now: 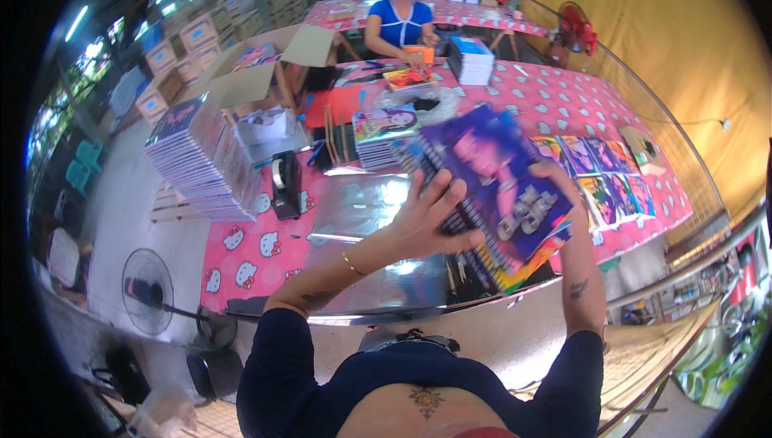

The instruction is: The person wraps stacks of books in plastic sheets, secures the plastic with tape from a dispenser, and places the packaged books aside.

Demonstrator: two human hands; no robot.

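A sheaf of glossy purple printed sheets is tilted up over the table, its lower edges fanned out. My right hand grips it by the right edge, with the fingertips hidden behind it. At its left edge is my left hand, fingers spread and palm toward the sheets; I cannot tell whether it touches them. Under my left forearm lies a shiny transparent sheet on the tabletop. Dark printed sheets lie at the table's near edge, below the sheaf.
Left stand a black tape dispenser and a tall pile of magazines. Beyond my hands is a shorter stack. More colourful sheets lie right. An open carton stands far left. Across the table, a person in blue handles printed items.
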